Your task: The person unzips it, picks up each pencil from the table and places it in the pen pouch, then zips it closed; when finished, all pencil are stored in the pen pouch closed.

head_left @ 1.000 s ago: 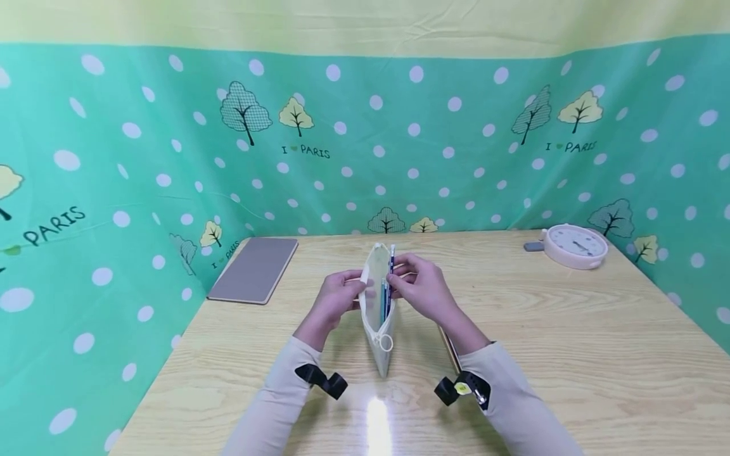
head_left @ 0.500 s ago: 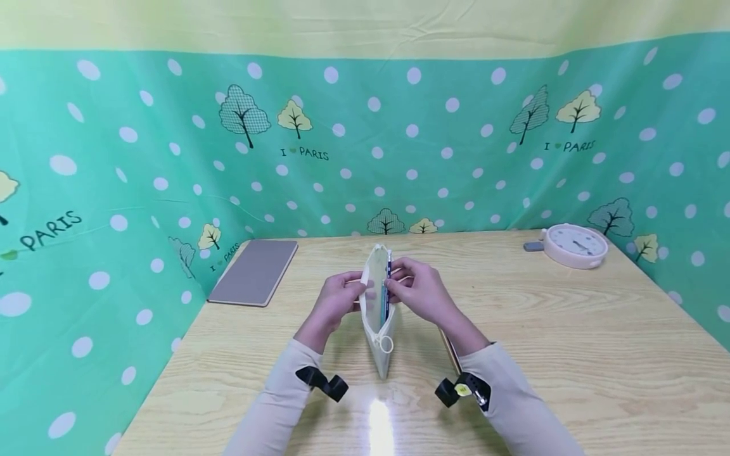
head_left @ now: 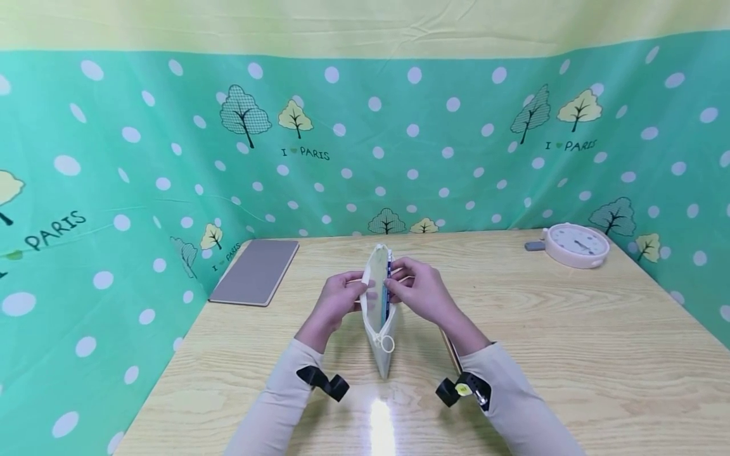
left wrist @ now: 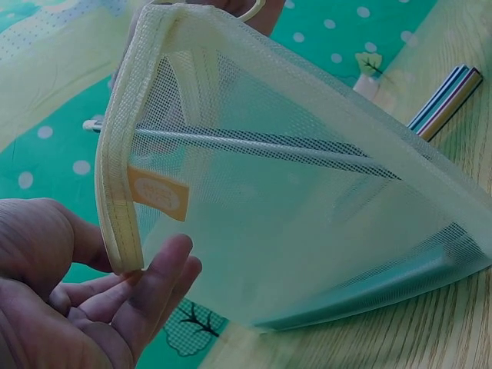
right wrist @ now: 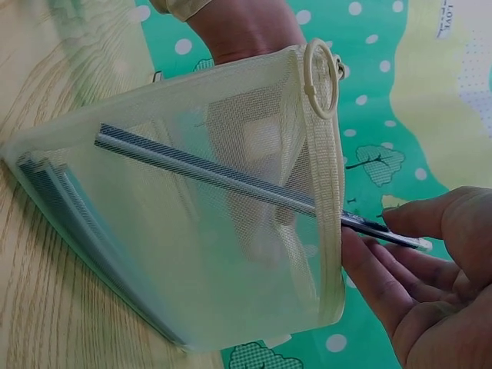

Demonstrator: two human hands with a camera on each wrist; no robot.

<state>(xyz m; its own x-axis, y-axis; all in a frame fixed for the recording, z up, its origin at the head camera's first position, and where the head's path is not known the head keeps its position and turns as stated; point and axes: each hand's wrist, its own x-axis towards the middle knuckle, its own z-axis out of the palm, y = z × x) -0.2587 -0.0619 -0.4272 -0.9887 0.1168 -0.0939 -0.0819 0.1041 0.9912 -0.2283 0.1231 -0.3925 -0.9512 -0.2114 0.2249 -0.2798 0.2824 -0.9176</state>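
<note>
A cream mesh pencil case stands unzipped on the table, its mouth facing up and a ring hanging from the zip. My left hand pinches the left rim between thumb and fingers; an orange tag shows close by in the left wrist view. On the other side, my right hand pinches the top end of a dark pencil. Most of that pencil slants down inside the case, visible through the mesh. Several other pencils lie along the case's bottom.
Beside my right forearm lies a small bundle of pencils, partly hidden in the head view. A grey notebook is at the back left. At the back right are a pink round clock and a small grey block.
The pencil has slid lower into the case, so less of it sticks out above the rim. My right hand has come slightly down with it; the left hand keeps its place.
</note>
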